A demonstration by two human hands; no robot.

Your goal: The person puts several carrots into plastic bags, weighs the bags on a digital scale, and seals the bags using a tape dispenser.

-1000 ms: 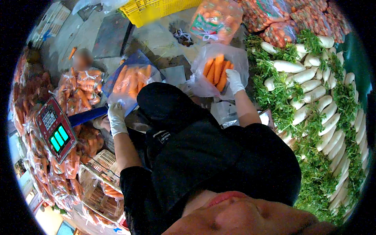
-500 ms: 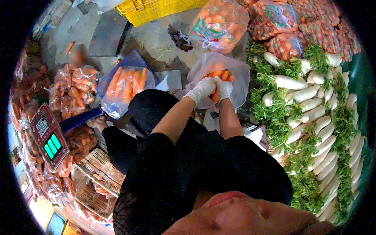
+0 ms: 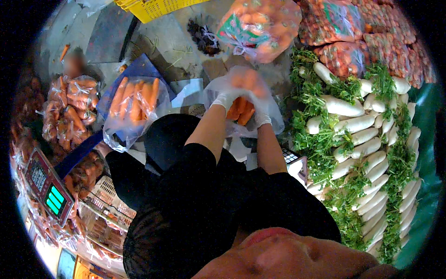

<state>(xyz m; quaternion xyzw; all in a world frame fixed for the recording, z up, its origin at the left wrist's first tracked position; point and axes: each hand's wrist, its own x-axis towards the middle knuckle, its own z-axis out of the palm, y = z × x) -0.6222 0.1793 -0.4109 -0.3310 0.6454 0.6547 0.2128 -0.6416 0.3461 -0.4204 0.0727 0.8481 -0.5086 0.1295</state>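
Note:
A clear plastic bag (image 3: 277,122) with loose orange carrots (image 3: 240,111) in it stands in front of me. My left hand (image 3: 225,99), in a white glove, is closed on the bag's left side. On the right side my right hand (image 3: 261,111), gloved too, grips the plastic. Film partly covers the fingers of both hands. The carrots show between my wrists, and more of them appear blurred through the far side of the bag. To the left, a filled bag of carrots (image 3: 134,102) lies on a blue scale platform (image 3: 147,69).
The scale's red display (image 3: 48,187) stands at the left among bagged carrots (image 3: 76,109). White radishes (image 3: 344,106) with green leaves are stacked at the right. A large bag of round orange produce (image 3: 265,28) sits ahead, beside a hole (image 3: 204,39) in the floor. A yellow crate (image 3: 158,8) is farther off.
My hands have moved apart, from together over the carrots to opposite sides of the bag. More carrots show between them. The whole view has shifted slightly.

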